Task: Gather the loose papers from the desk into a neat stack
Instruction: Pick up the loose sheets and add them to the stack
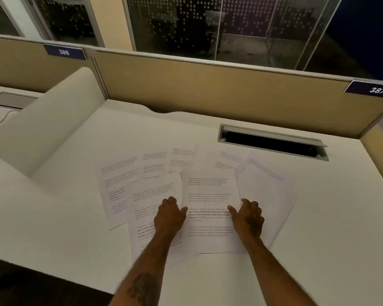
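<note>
Many printed papers (155, 173) lie spread out and overlapping on a white desk (329, 217). They are not in a stack. One sheet (210, 199) lies on top in the middle, a bit crooked.

The left hand (169, 215) rests on the papers at the left edge of that top sheet. Its fingers (169, 200) are curled down onto the paper below, and the thumb (184, 210) touches the sheet's edge. The right hand (248, 217) is at the right edge of the same sheet. Its fingers (250, 204) are bent too, and its thumb (231, 209) lies on the sheet. So the top sheet sits between the two hands. Whether either hand is really gripping a paper cannot be told.

More papers stick out past the fingers, toward a dark slot (272, 143) in the desk. Behind it stands a tan wall (208, 85) with number signs 386 (64, 52) and 387 (377, 90).
</note>
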